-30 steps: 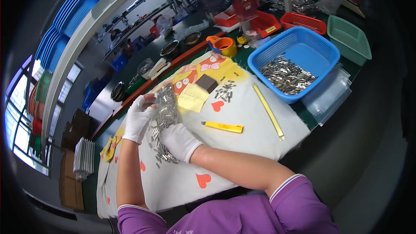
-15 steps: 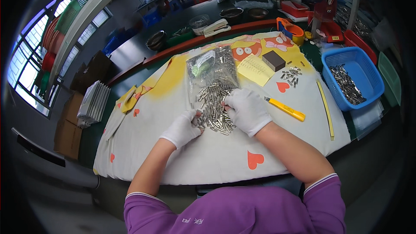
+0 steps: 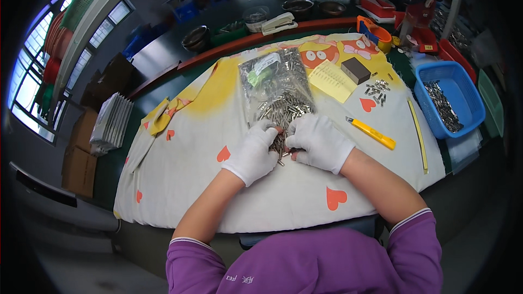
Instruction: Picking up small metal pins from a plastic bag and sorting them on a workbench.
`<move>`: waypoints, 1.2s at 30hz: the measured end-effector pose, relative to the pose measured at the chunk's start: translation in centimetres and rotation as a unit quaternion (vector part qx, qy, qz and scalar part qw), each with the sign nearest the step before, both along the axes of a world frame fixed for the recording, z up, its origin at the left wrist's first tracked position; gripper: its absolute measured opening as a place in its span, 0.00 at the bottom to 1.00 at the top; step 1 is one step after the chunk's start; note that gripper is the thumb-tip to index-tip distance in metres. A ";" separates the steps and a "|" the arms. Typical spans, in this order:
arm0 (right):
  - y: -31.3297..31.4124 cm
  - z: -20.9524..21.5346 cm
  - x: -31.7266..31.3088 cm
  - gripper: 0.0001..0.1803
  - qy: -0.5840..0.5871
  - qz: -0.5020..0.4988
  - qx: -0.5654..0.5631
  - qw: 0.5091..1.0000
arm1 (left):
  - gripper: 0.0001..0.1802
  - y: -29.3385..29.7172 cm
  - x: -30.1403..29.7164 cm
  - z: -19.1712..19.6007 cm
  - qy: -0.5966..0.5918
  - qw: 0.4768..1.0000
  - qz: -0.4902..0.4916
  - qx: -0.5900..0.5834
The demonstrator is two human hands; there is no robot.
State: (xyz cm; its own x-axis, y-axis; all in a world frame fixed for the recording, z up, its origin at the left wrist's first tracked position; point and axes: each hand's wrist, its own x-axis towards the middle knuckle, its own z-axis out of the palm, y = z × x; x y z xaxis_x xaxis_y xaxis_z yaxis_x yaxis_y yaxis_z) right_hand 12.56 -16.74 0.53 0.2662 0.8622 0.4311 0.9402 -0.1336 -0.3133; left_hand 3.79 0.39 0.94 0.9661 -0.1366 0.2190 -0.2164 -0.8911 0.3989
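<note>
A pile of small silvery metal parts (image 3: pixel 283 108) spills from the mouth of a clear plastic bag (image 3: pixel 255 95) onto the cloth. My left hand (image 3: pixel 251 152), in a white glove with bare fingertips, closes in on the pile's near left side. From the right, my right hand (image 3: pixel 320 142), gloved the same way, presses its curled fingers against the pile. Between the two hands, a few parts show at the near end; the fingers hide much of the rest.
Right of my hands lie a yellow cutter knife (image 3: pixel 373 133), a yellow paper note (image 3: pixel 332 80), a dark block (image 3: pixel 356 71) and several loose metal parts (image 3: pixel 376 91). A blue basket (image 3: pixel 473 114) holding similar parts stands far right. A patterned cloth (image 3: pixel 180 185) covers the table.
My left hand has moved right and up, closing the gap to my right hand. The spread pile is squeezed narrower between them and pushed toward the bag. The whole view has shifted slightly.
</note>
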 end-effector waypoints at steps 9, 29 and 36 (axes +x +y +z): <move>3.3 -0.7 3.5 0.07 -0.105 -0.070 0.000 0.992 | 0.19 -1.2 -2.8 -0.3 0.043 0.999 0.003 -0.006; -0.8 0.2 -0.1 0.07 -0.024 -0.049 -0.083 0.995 | 0.17 -1.7 -3.0 -0.3 0.031 0.999 0.031 -0.016; -1.9 -0.3 -0.1 0.06 -0.009 -0.075 -0.109 0.991 | 0.10 -3.0 -2.8 0.1 0.067 0.969 0.090 -0.219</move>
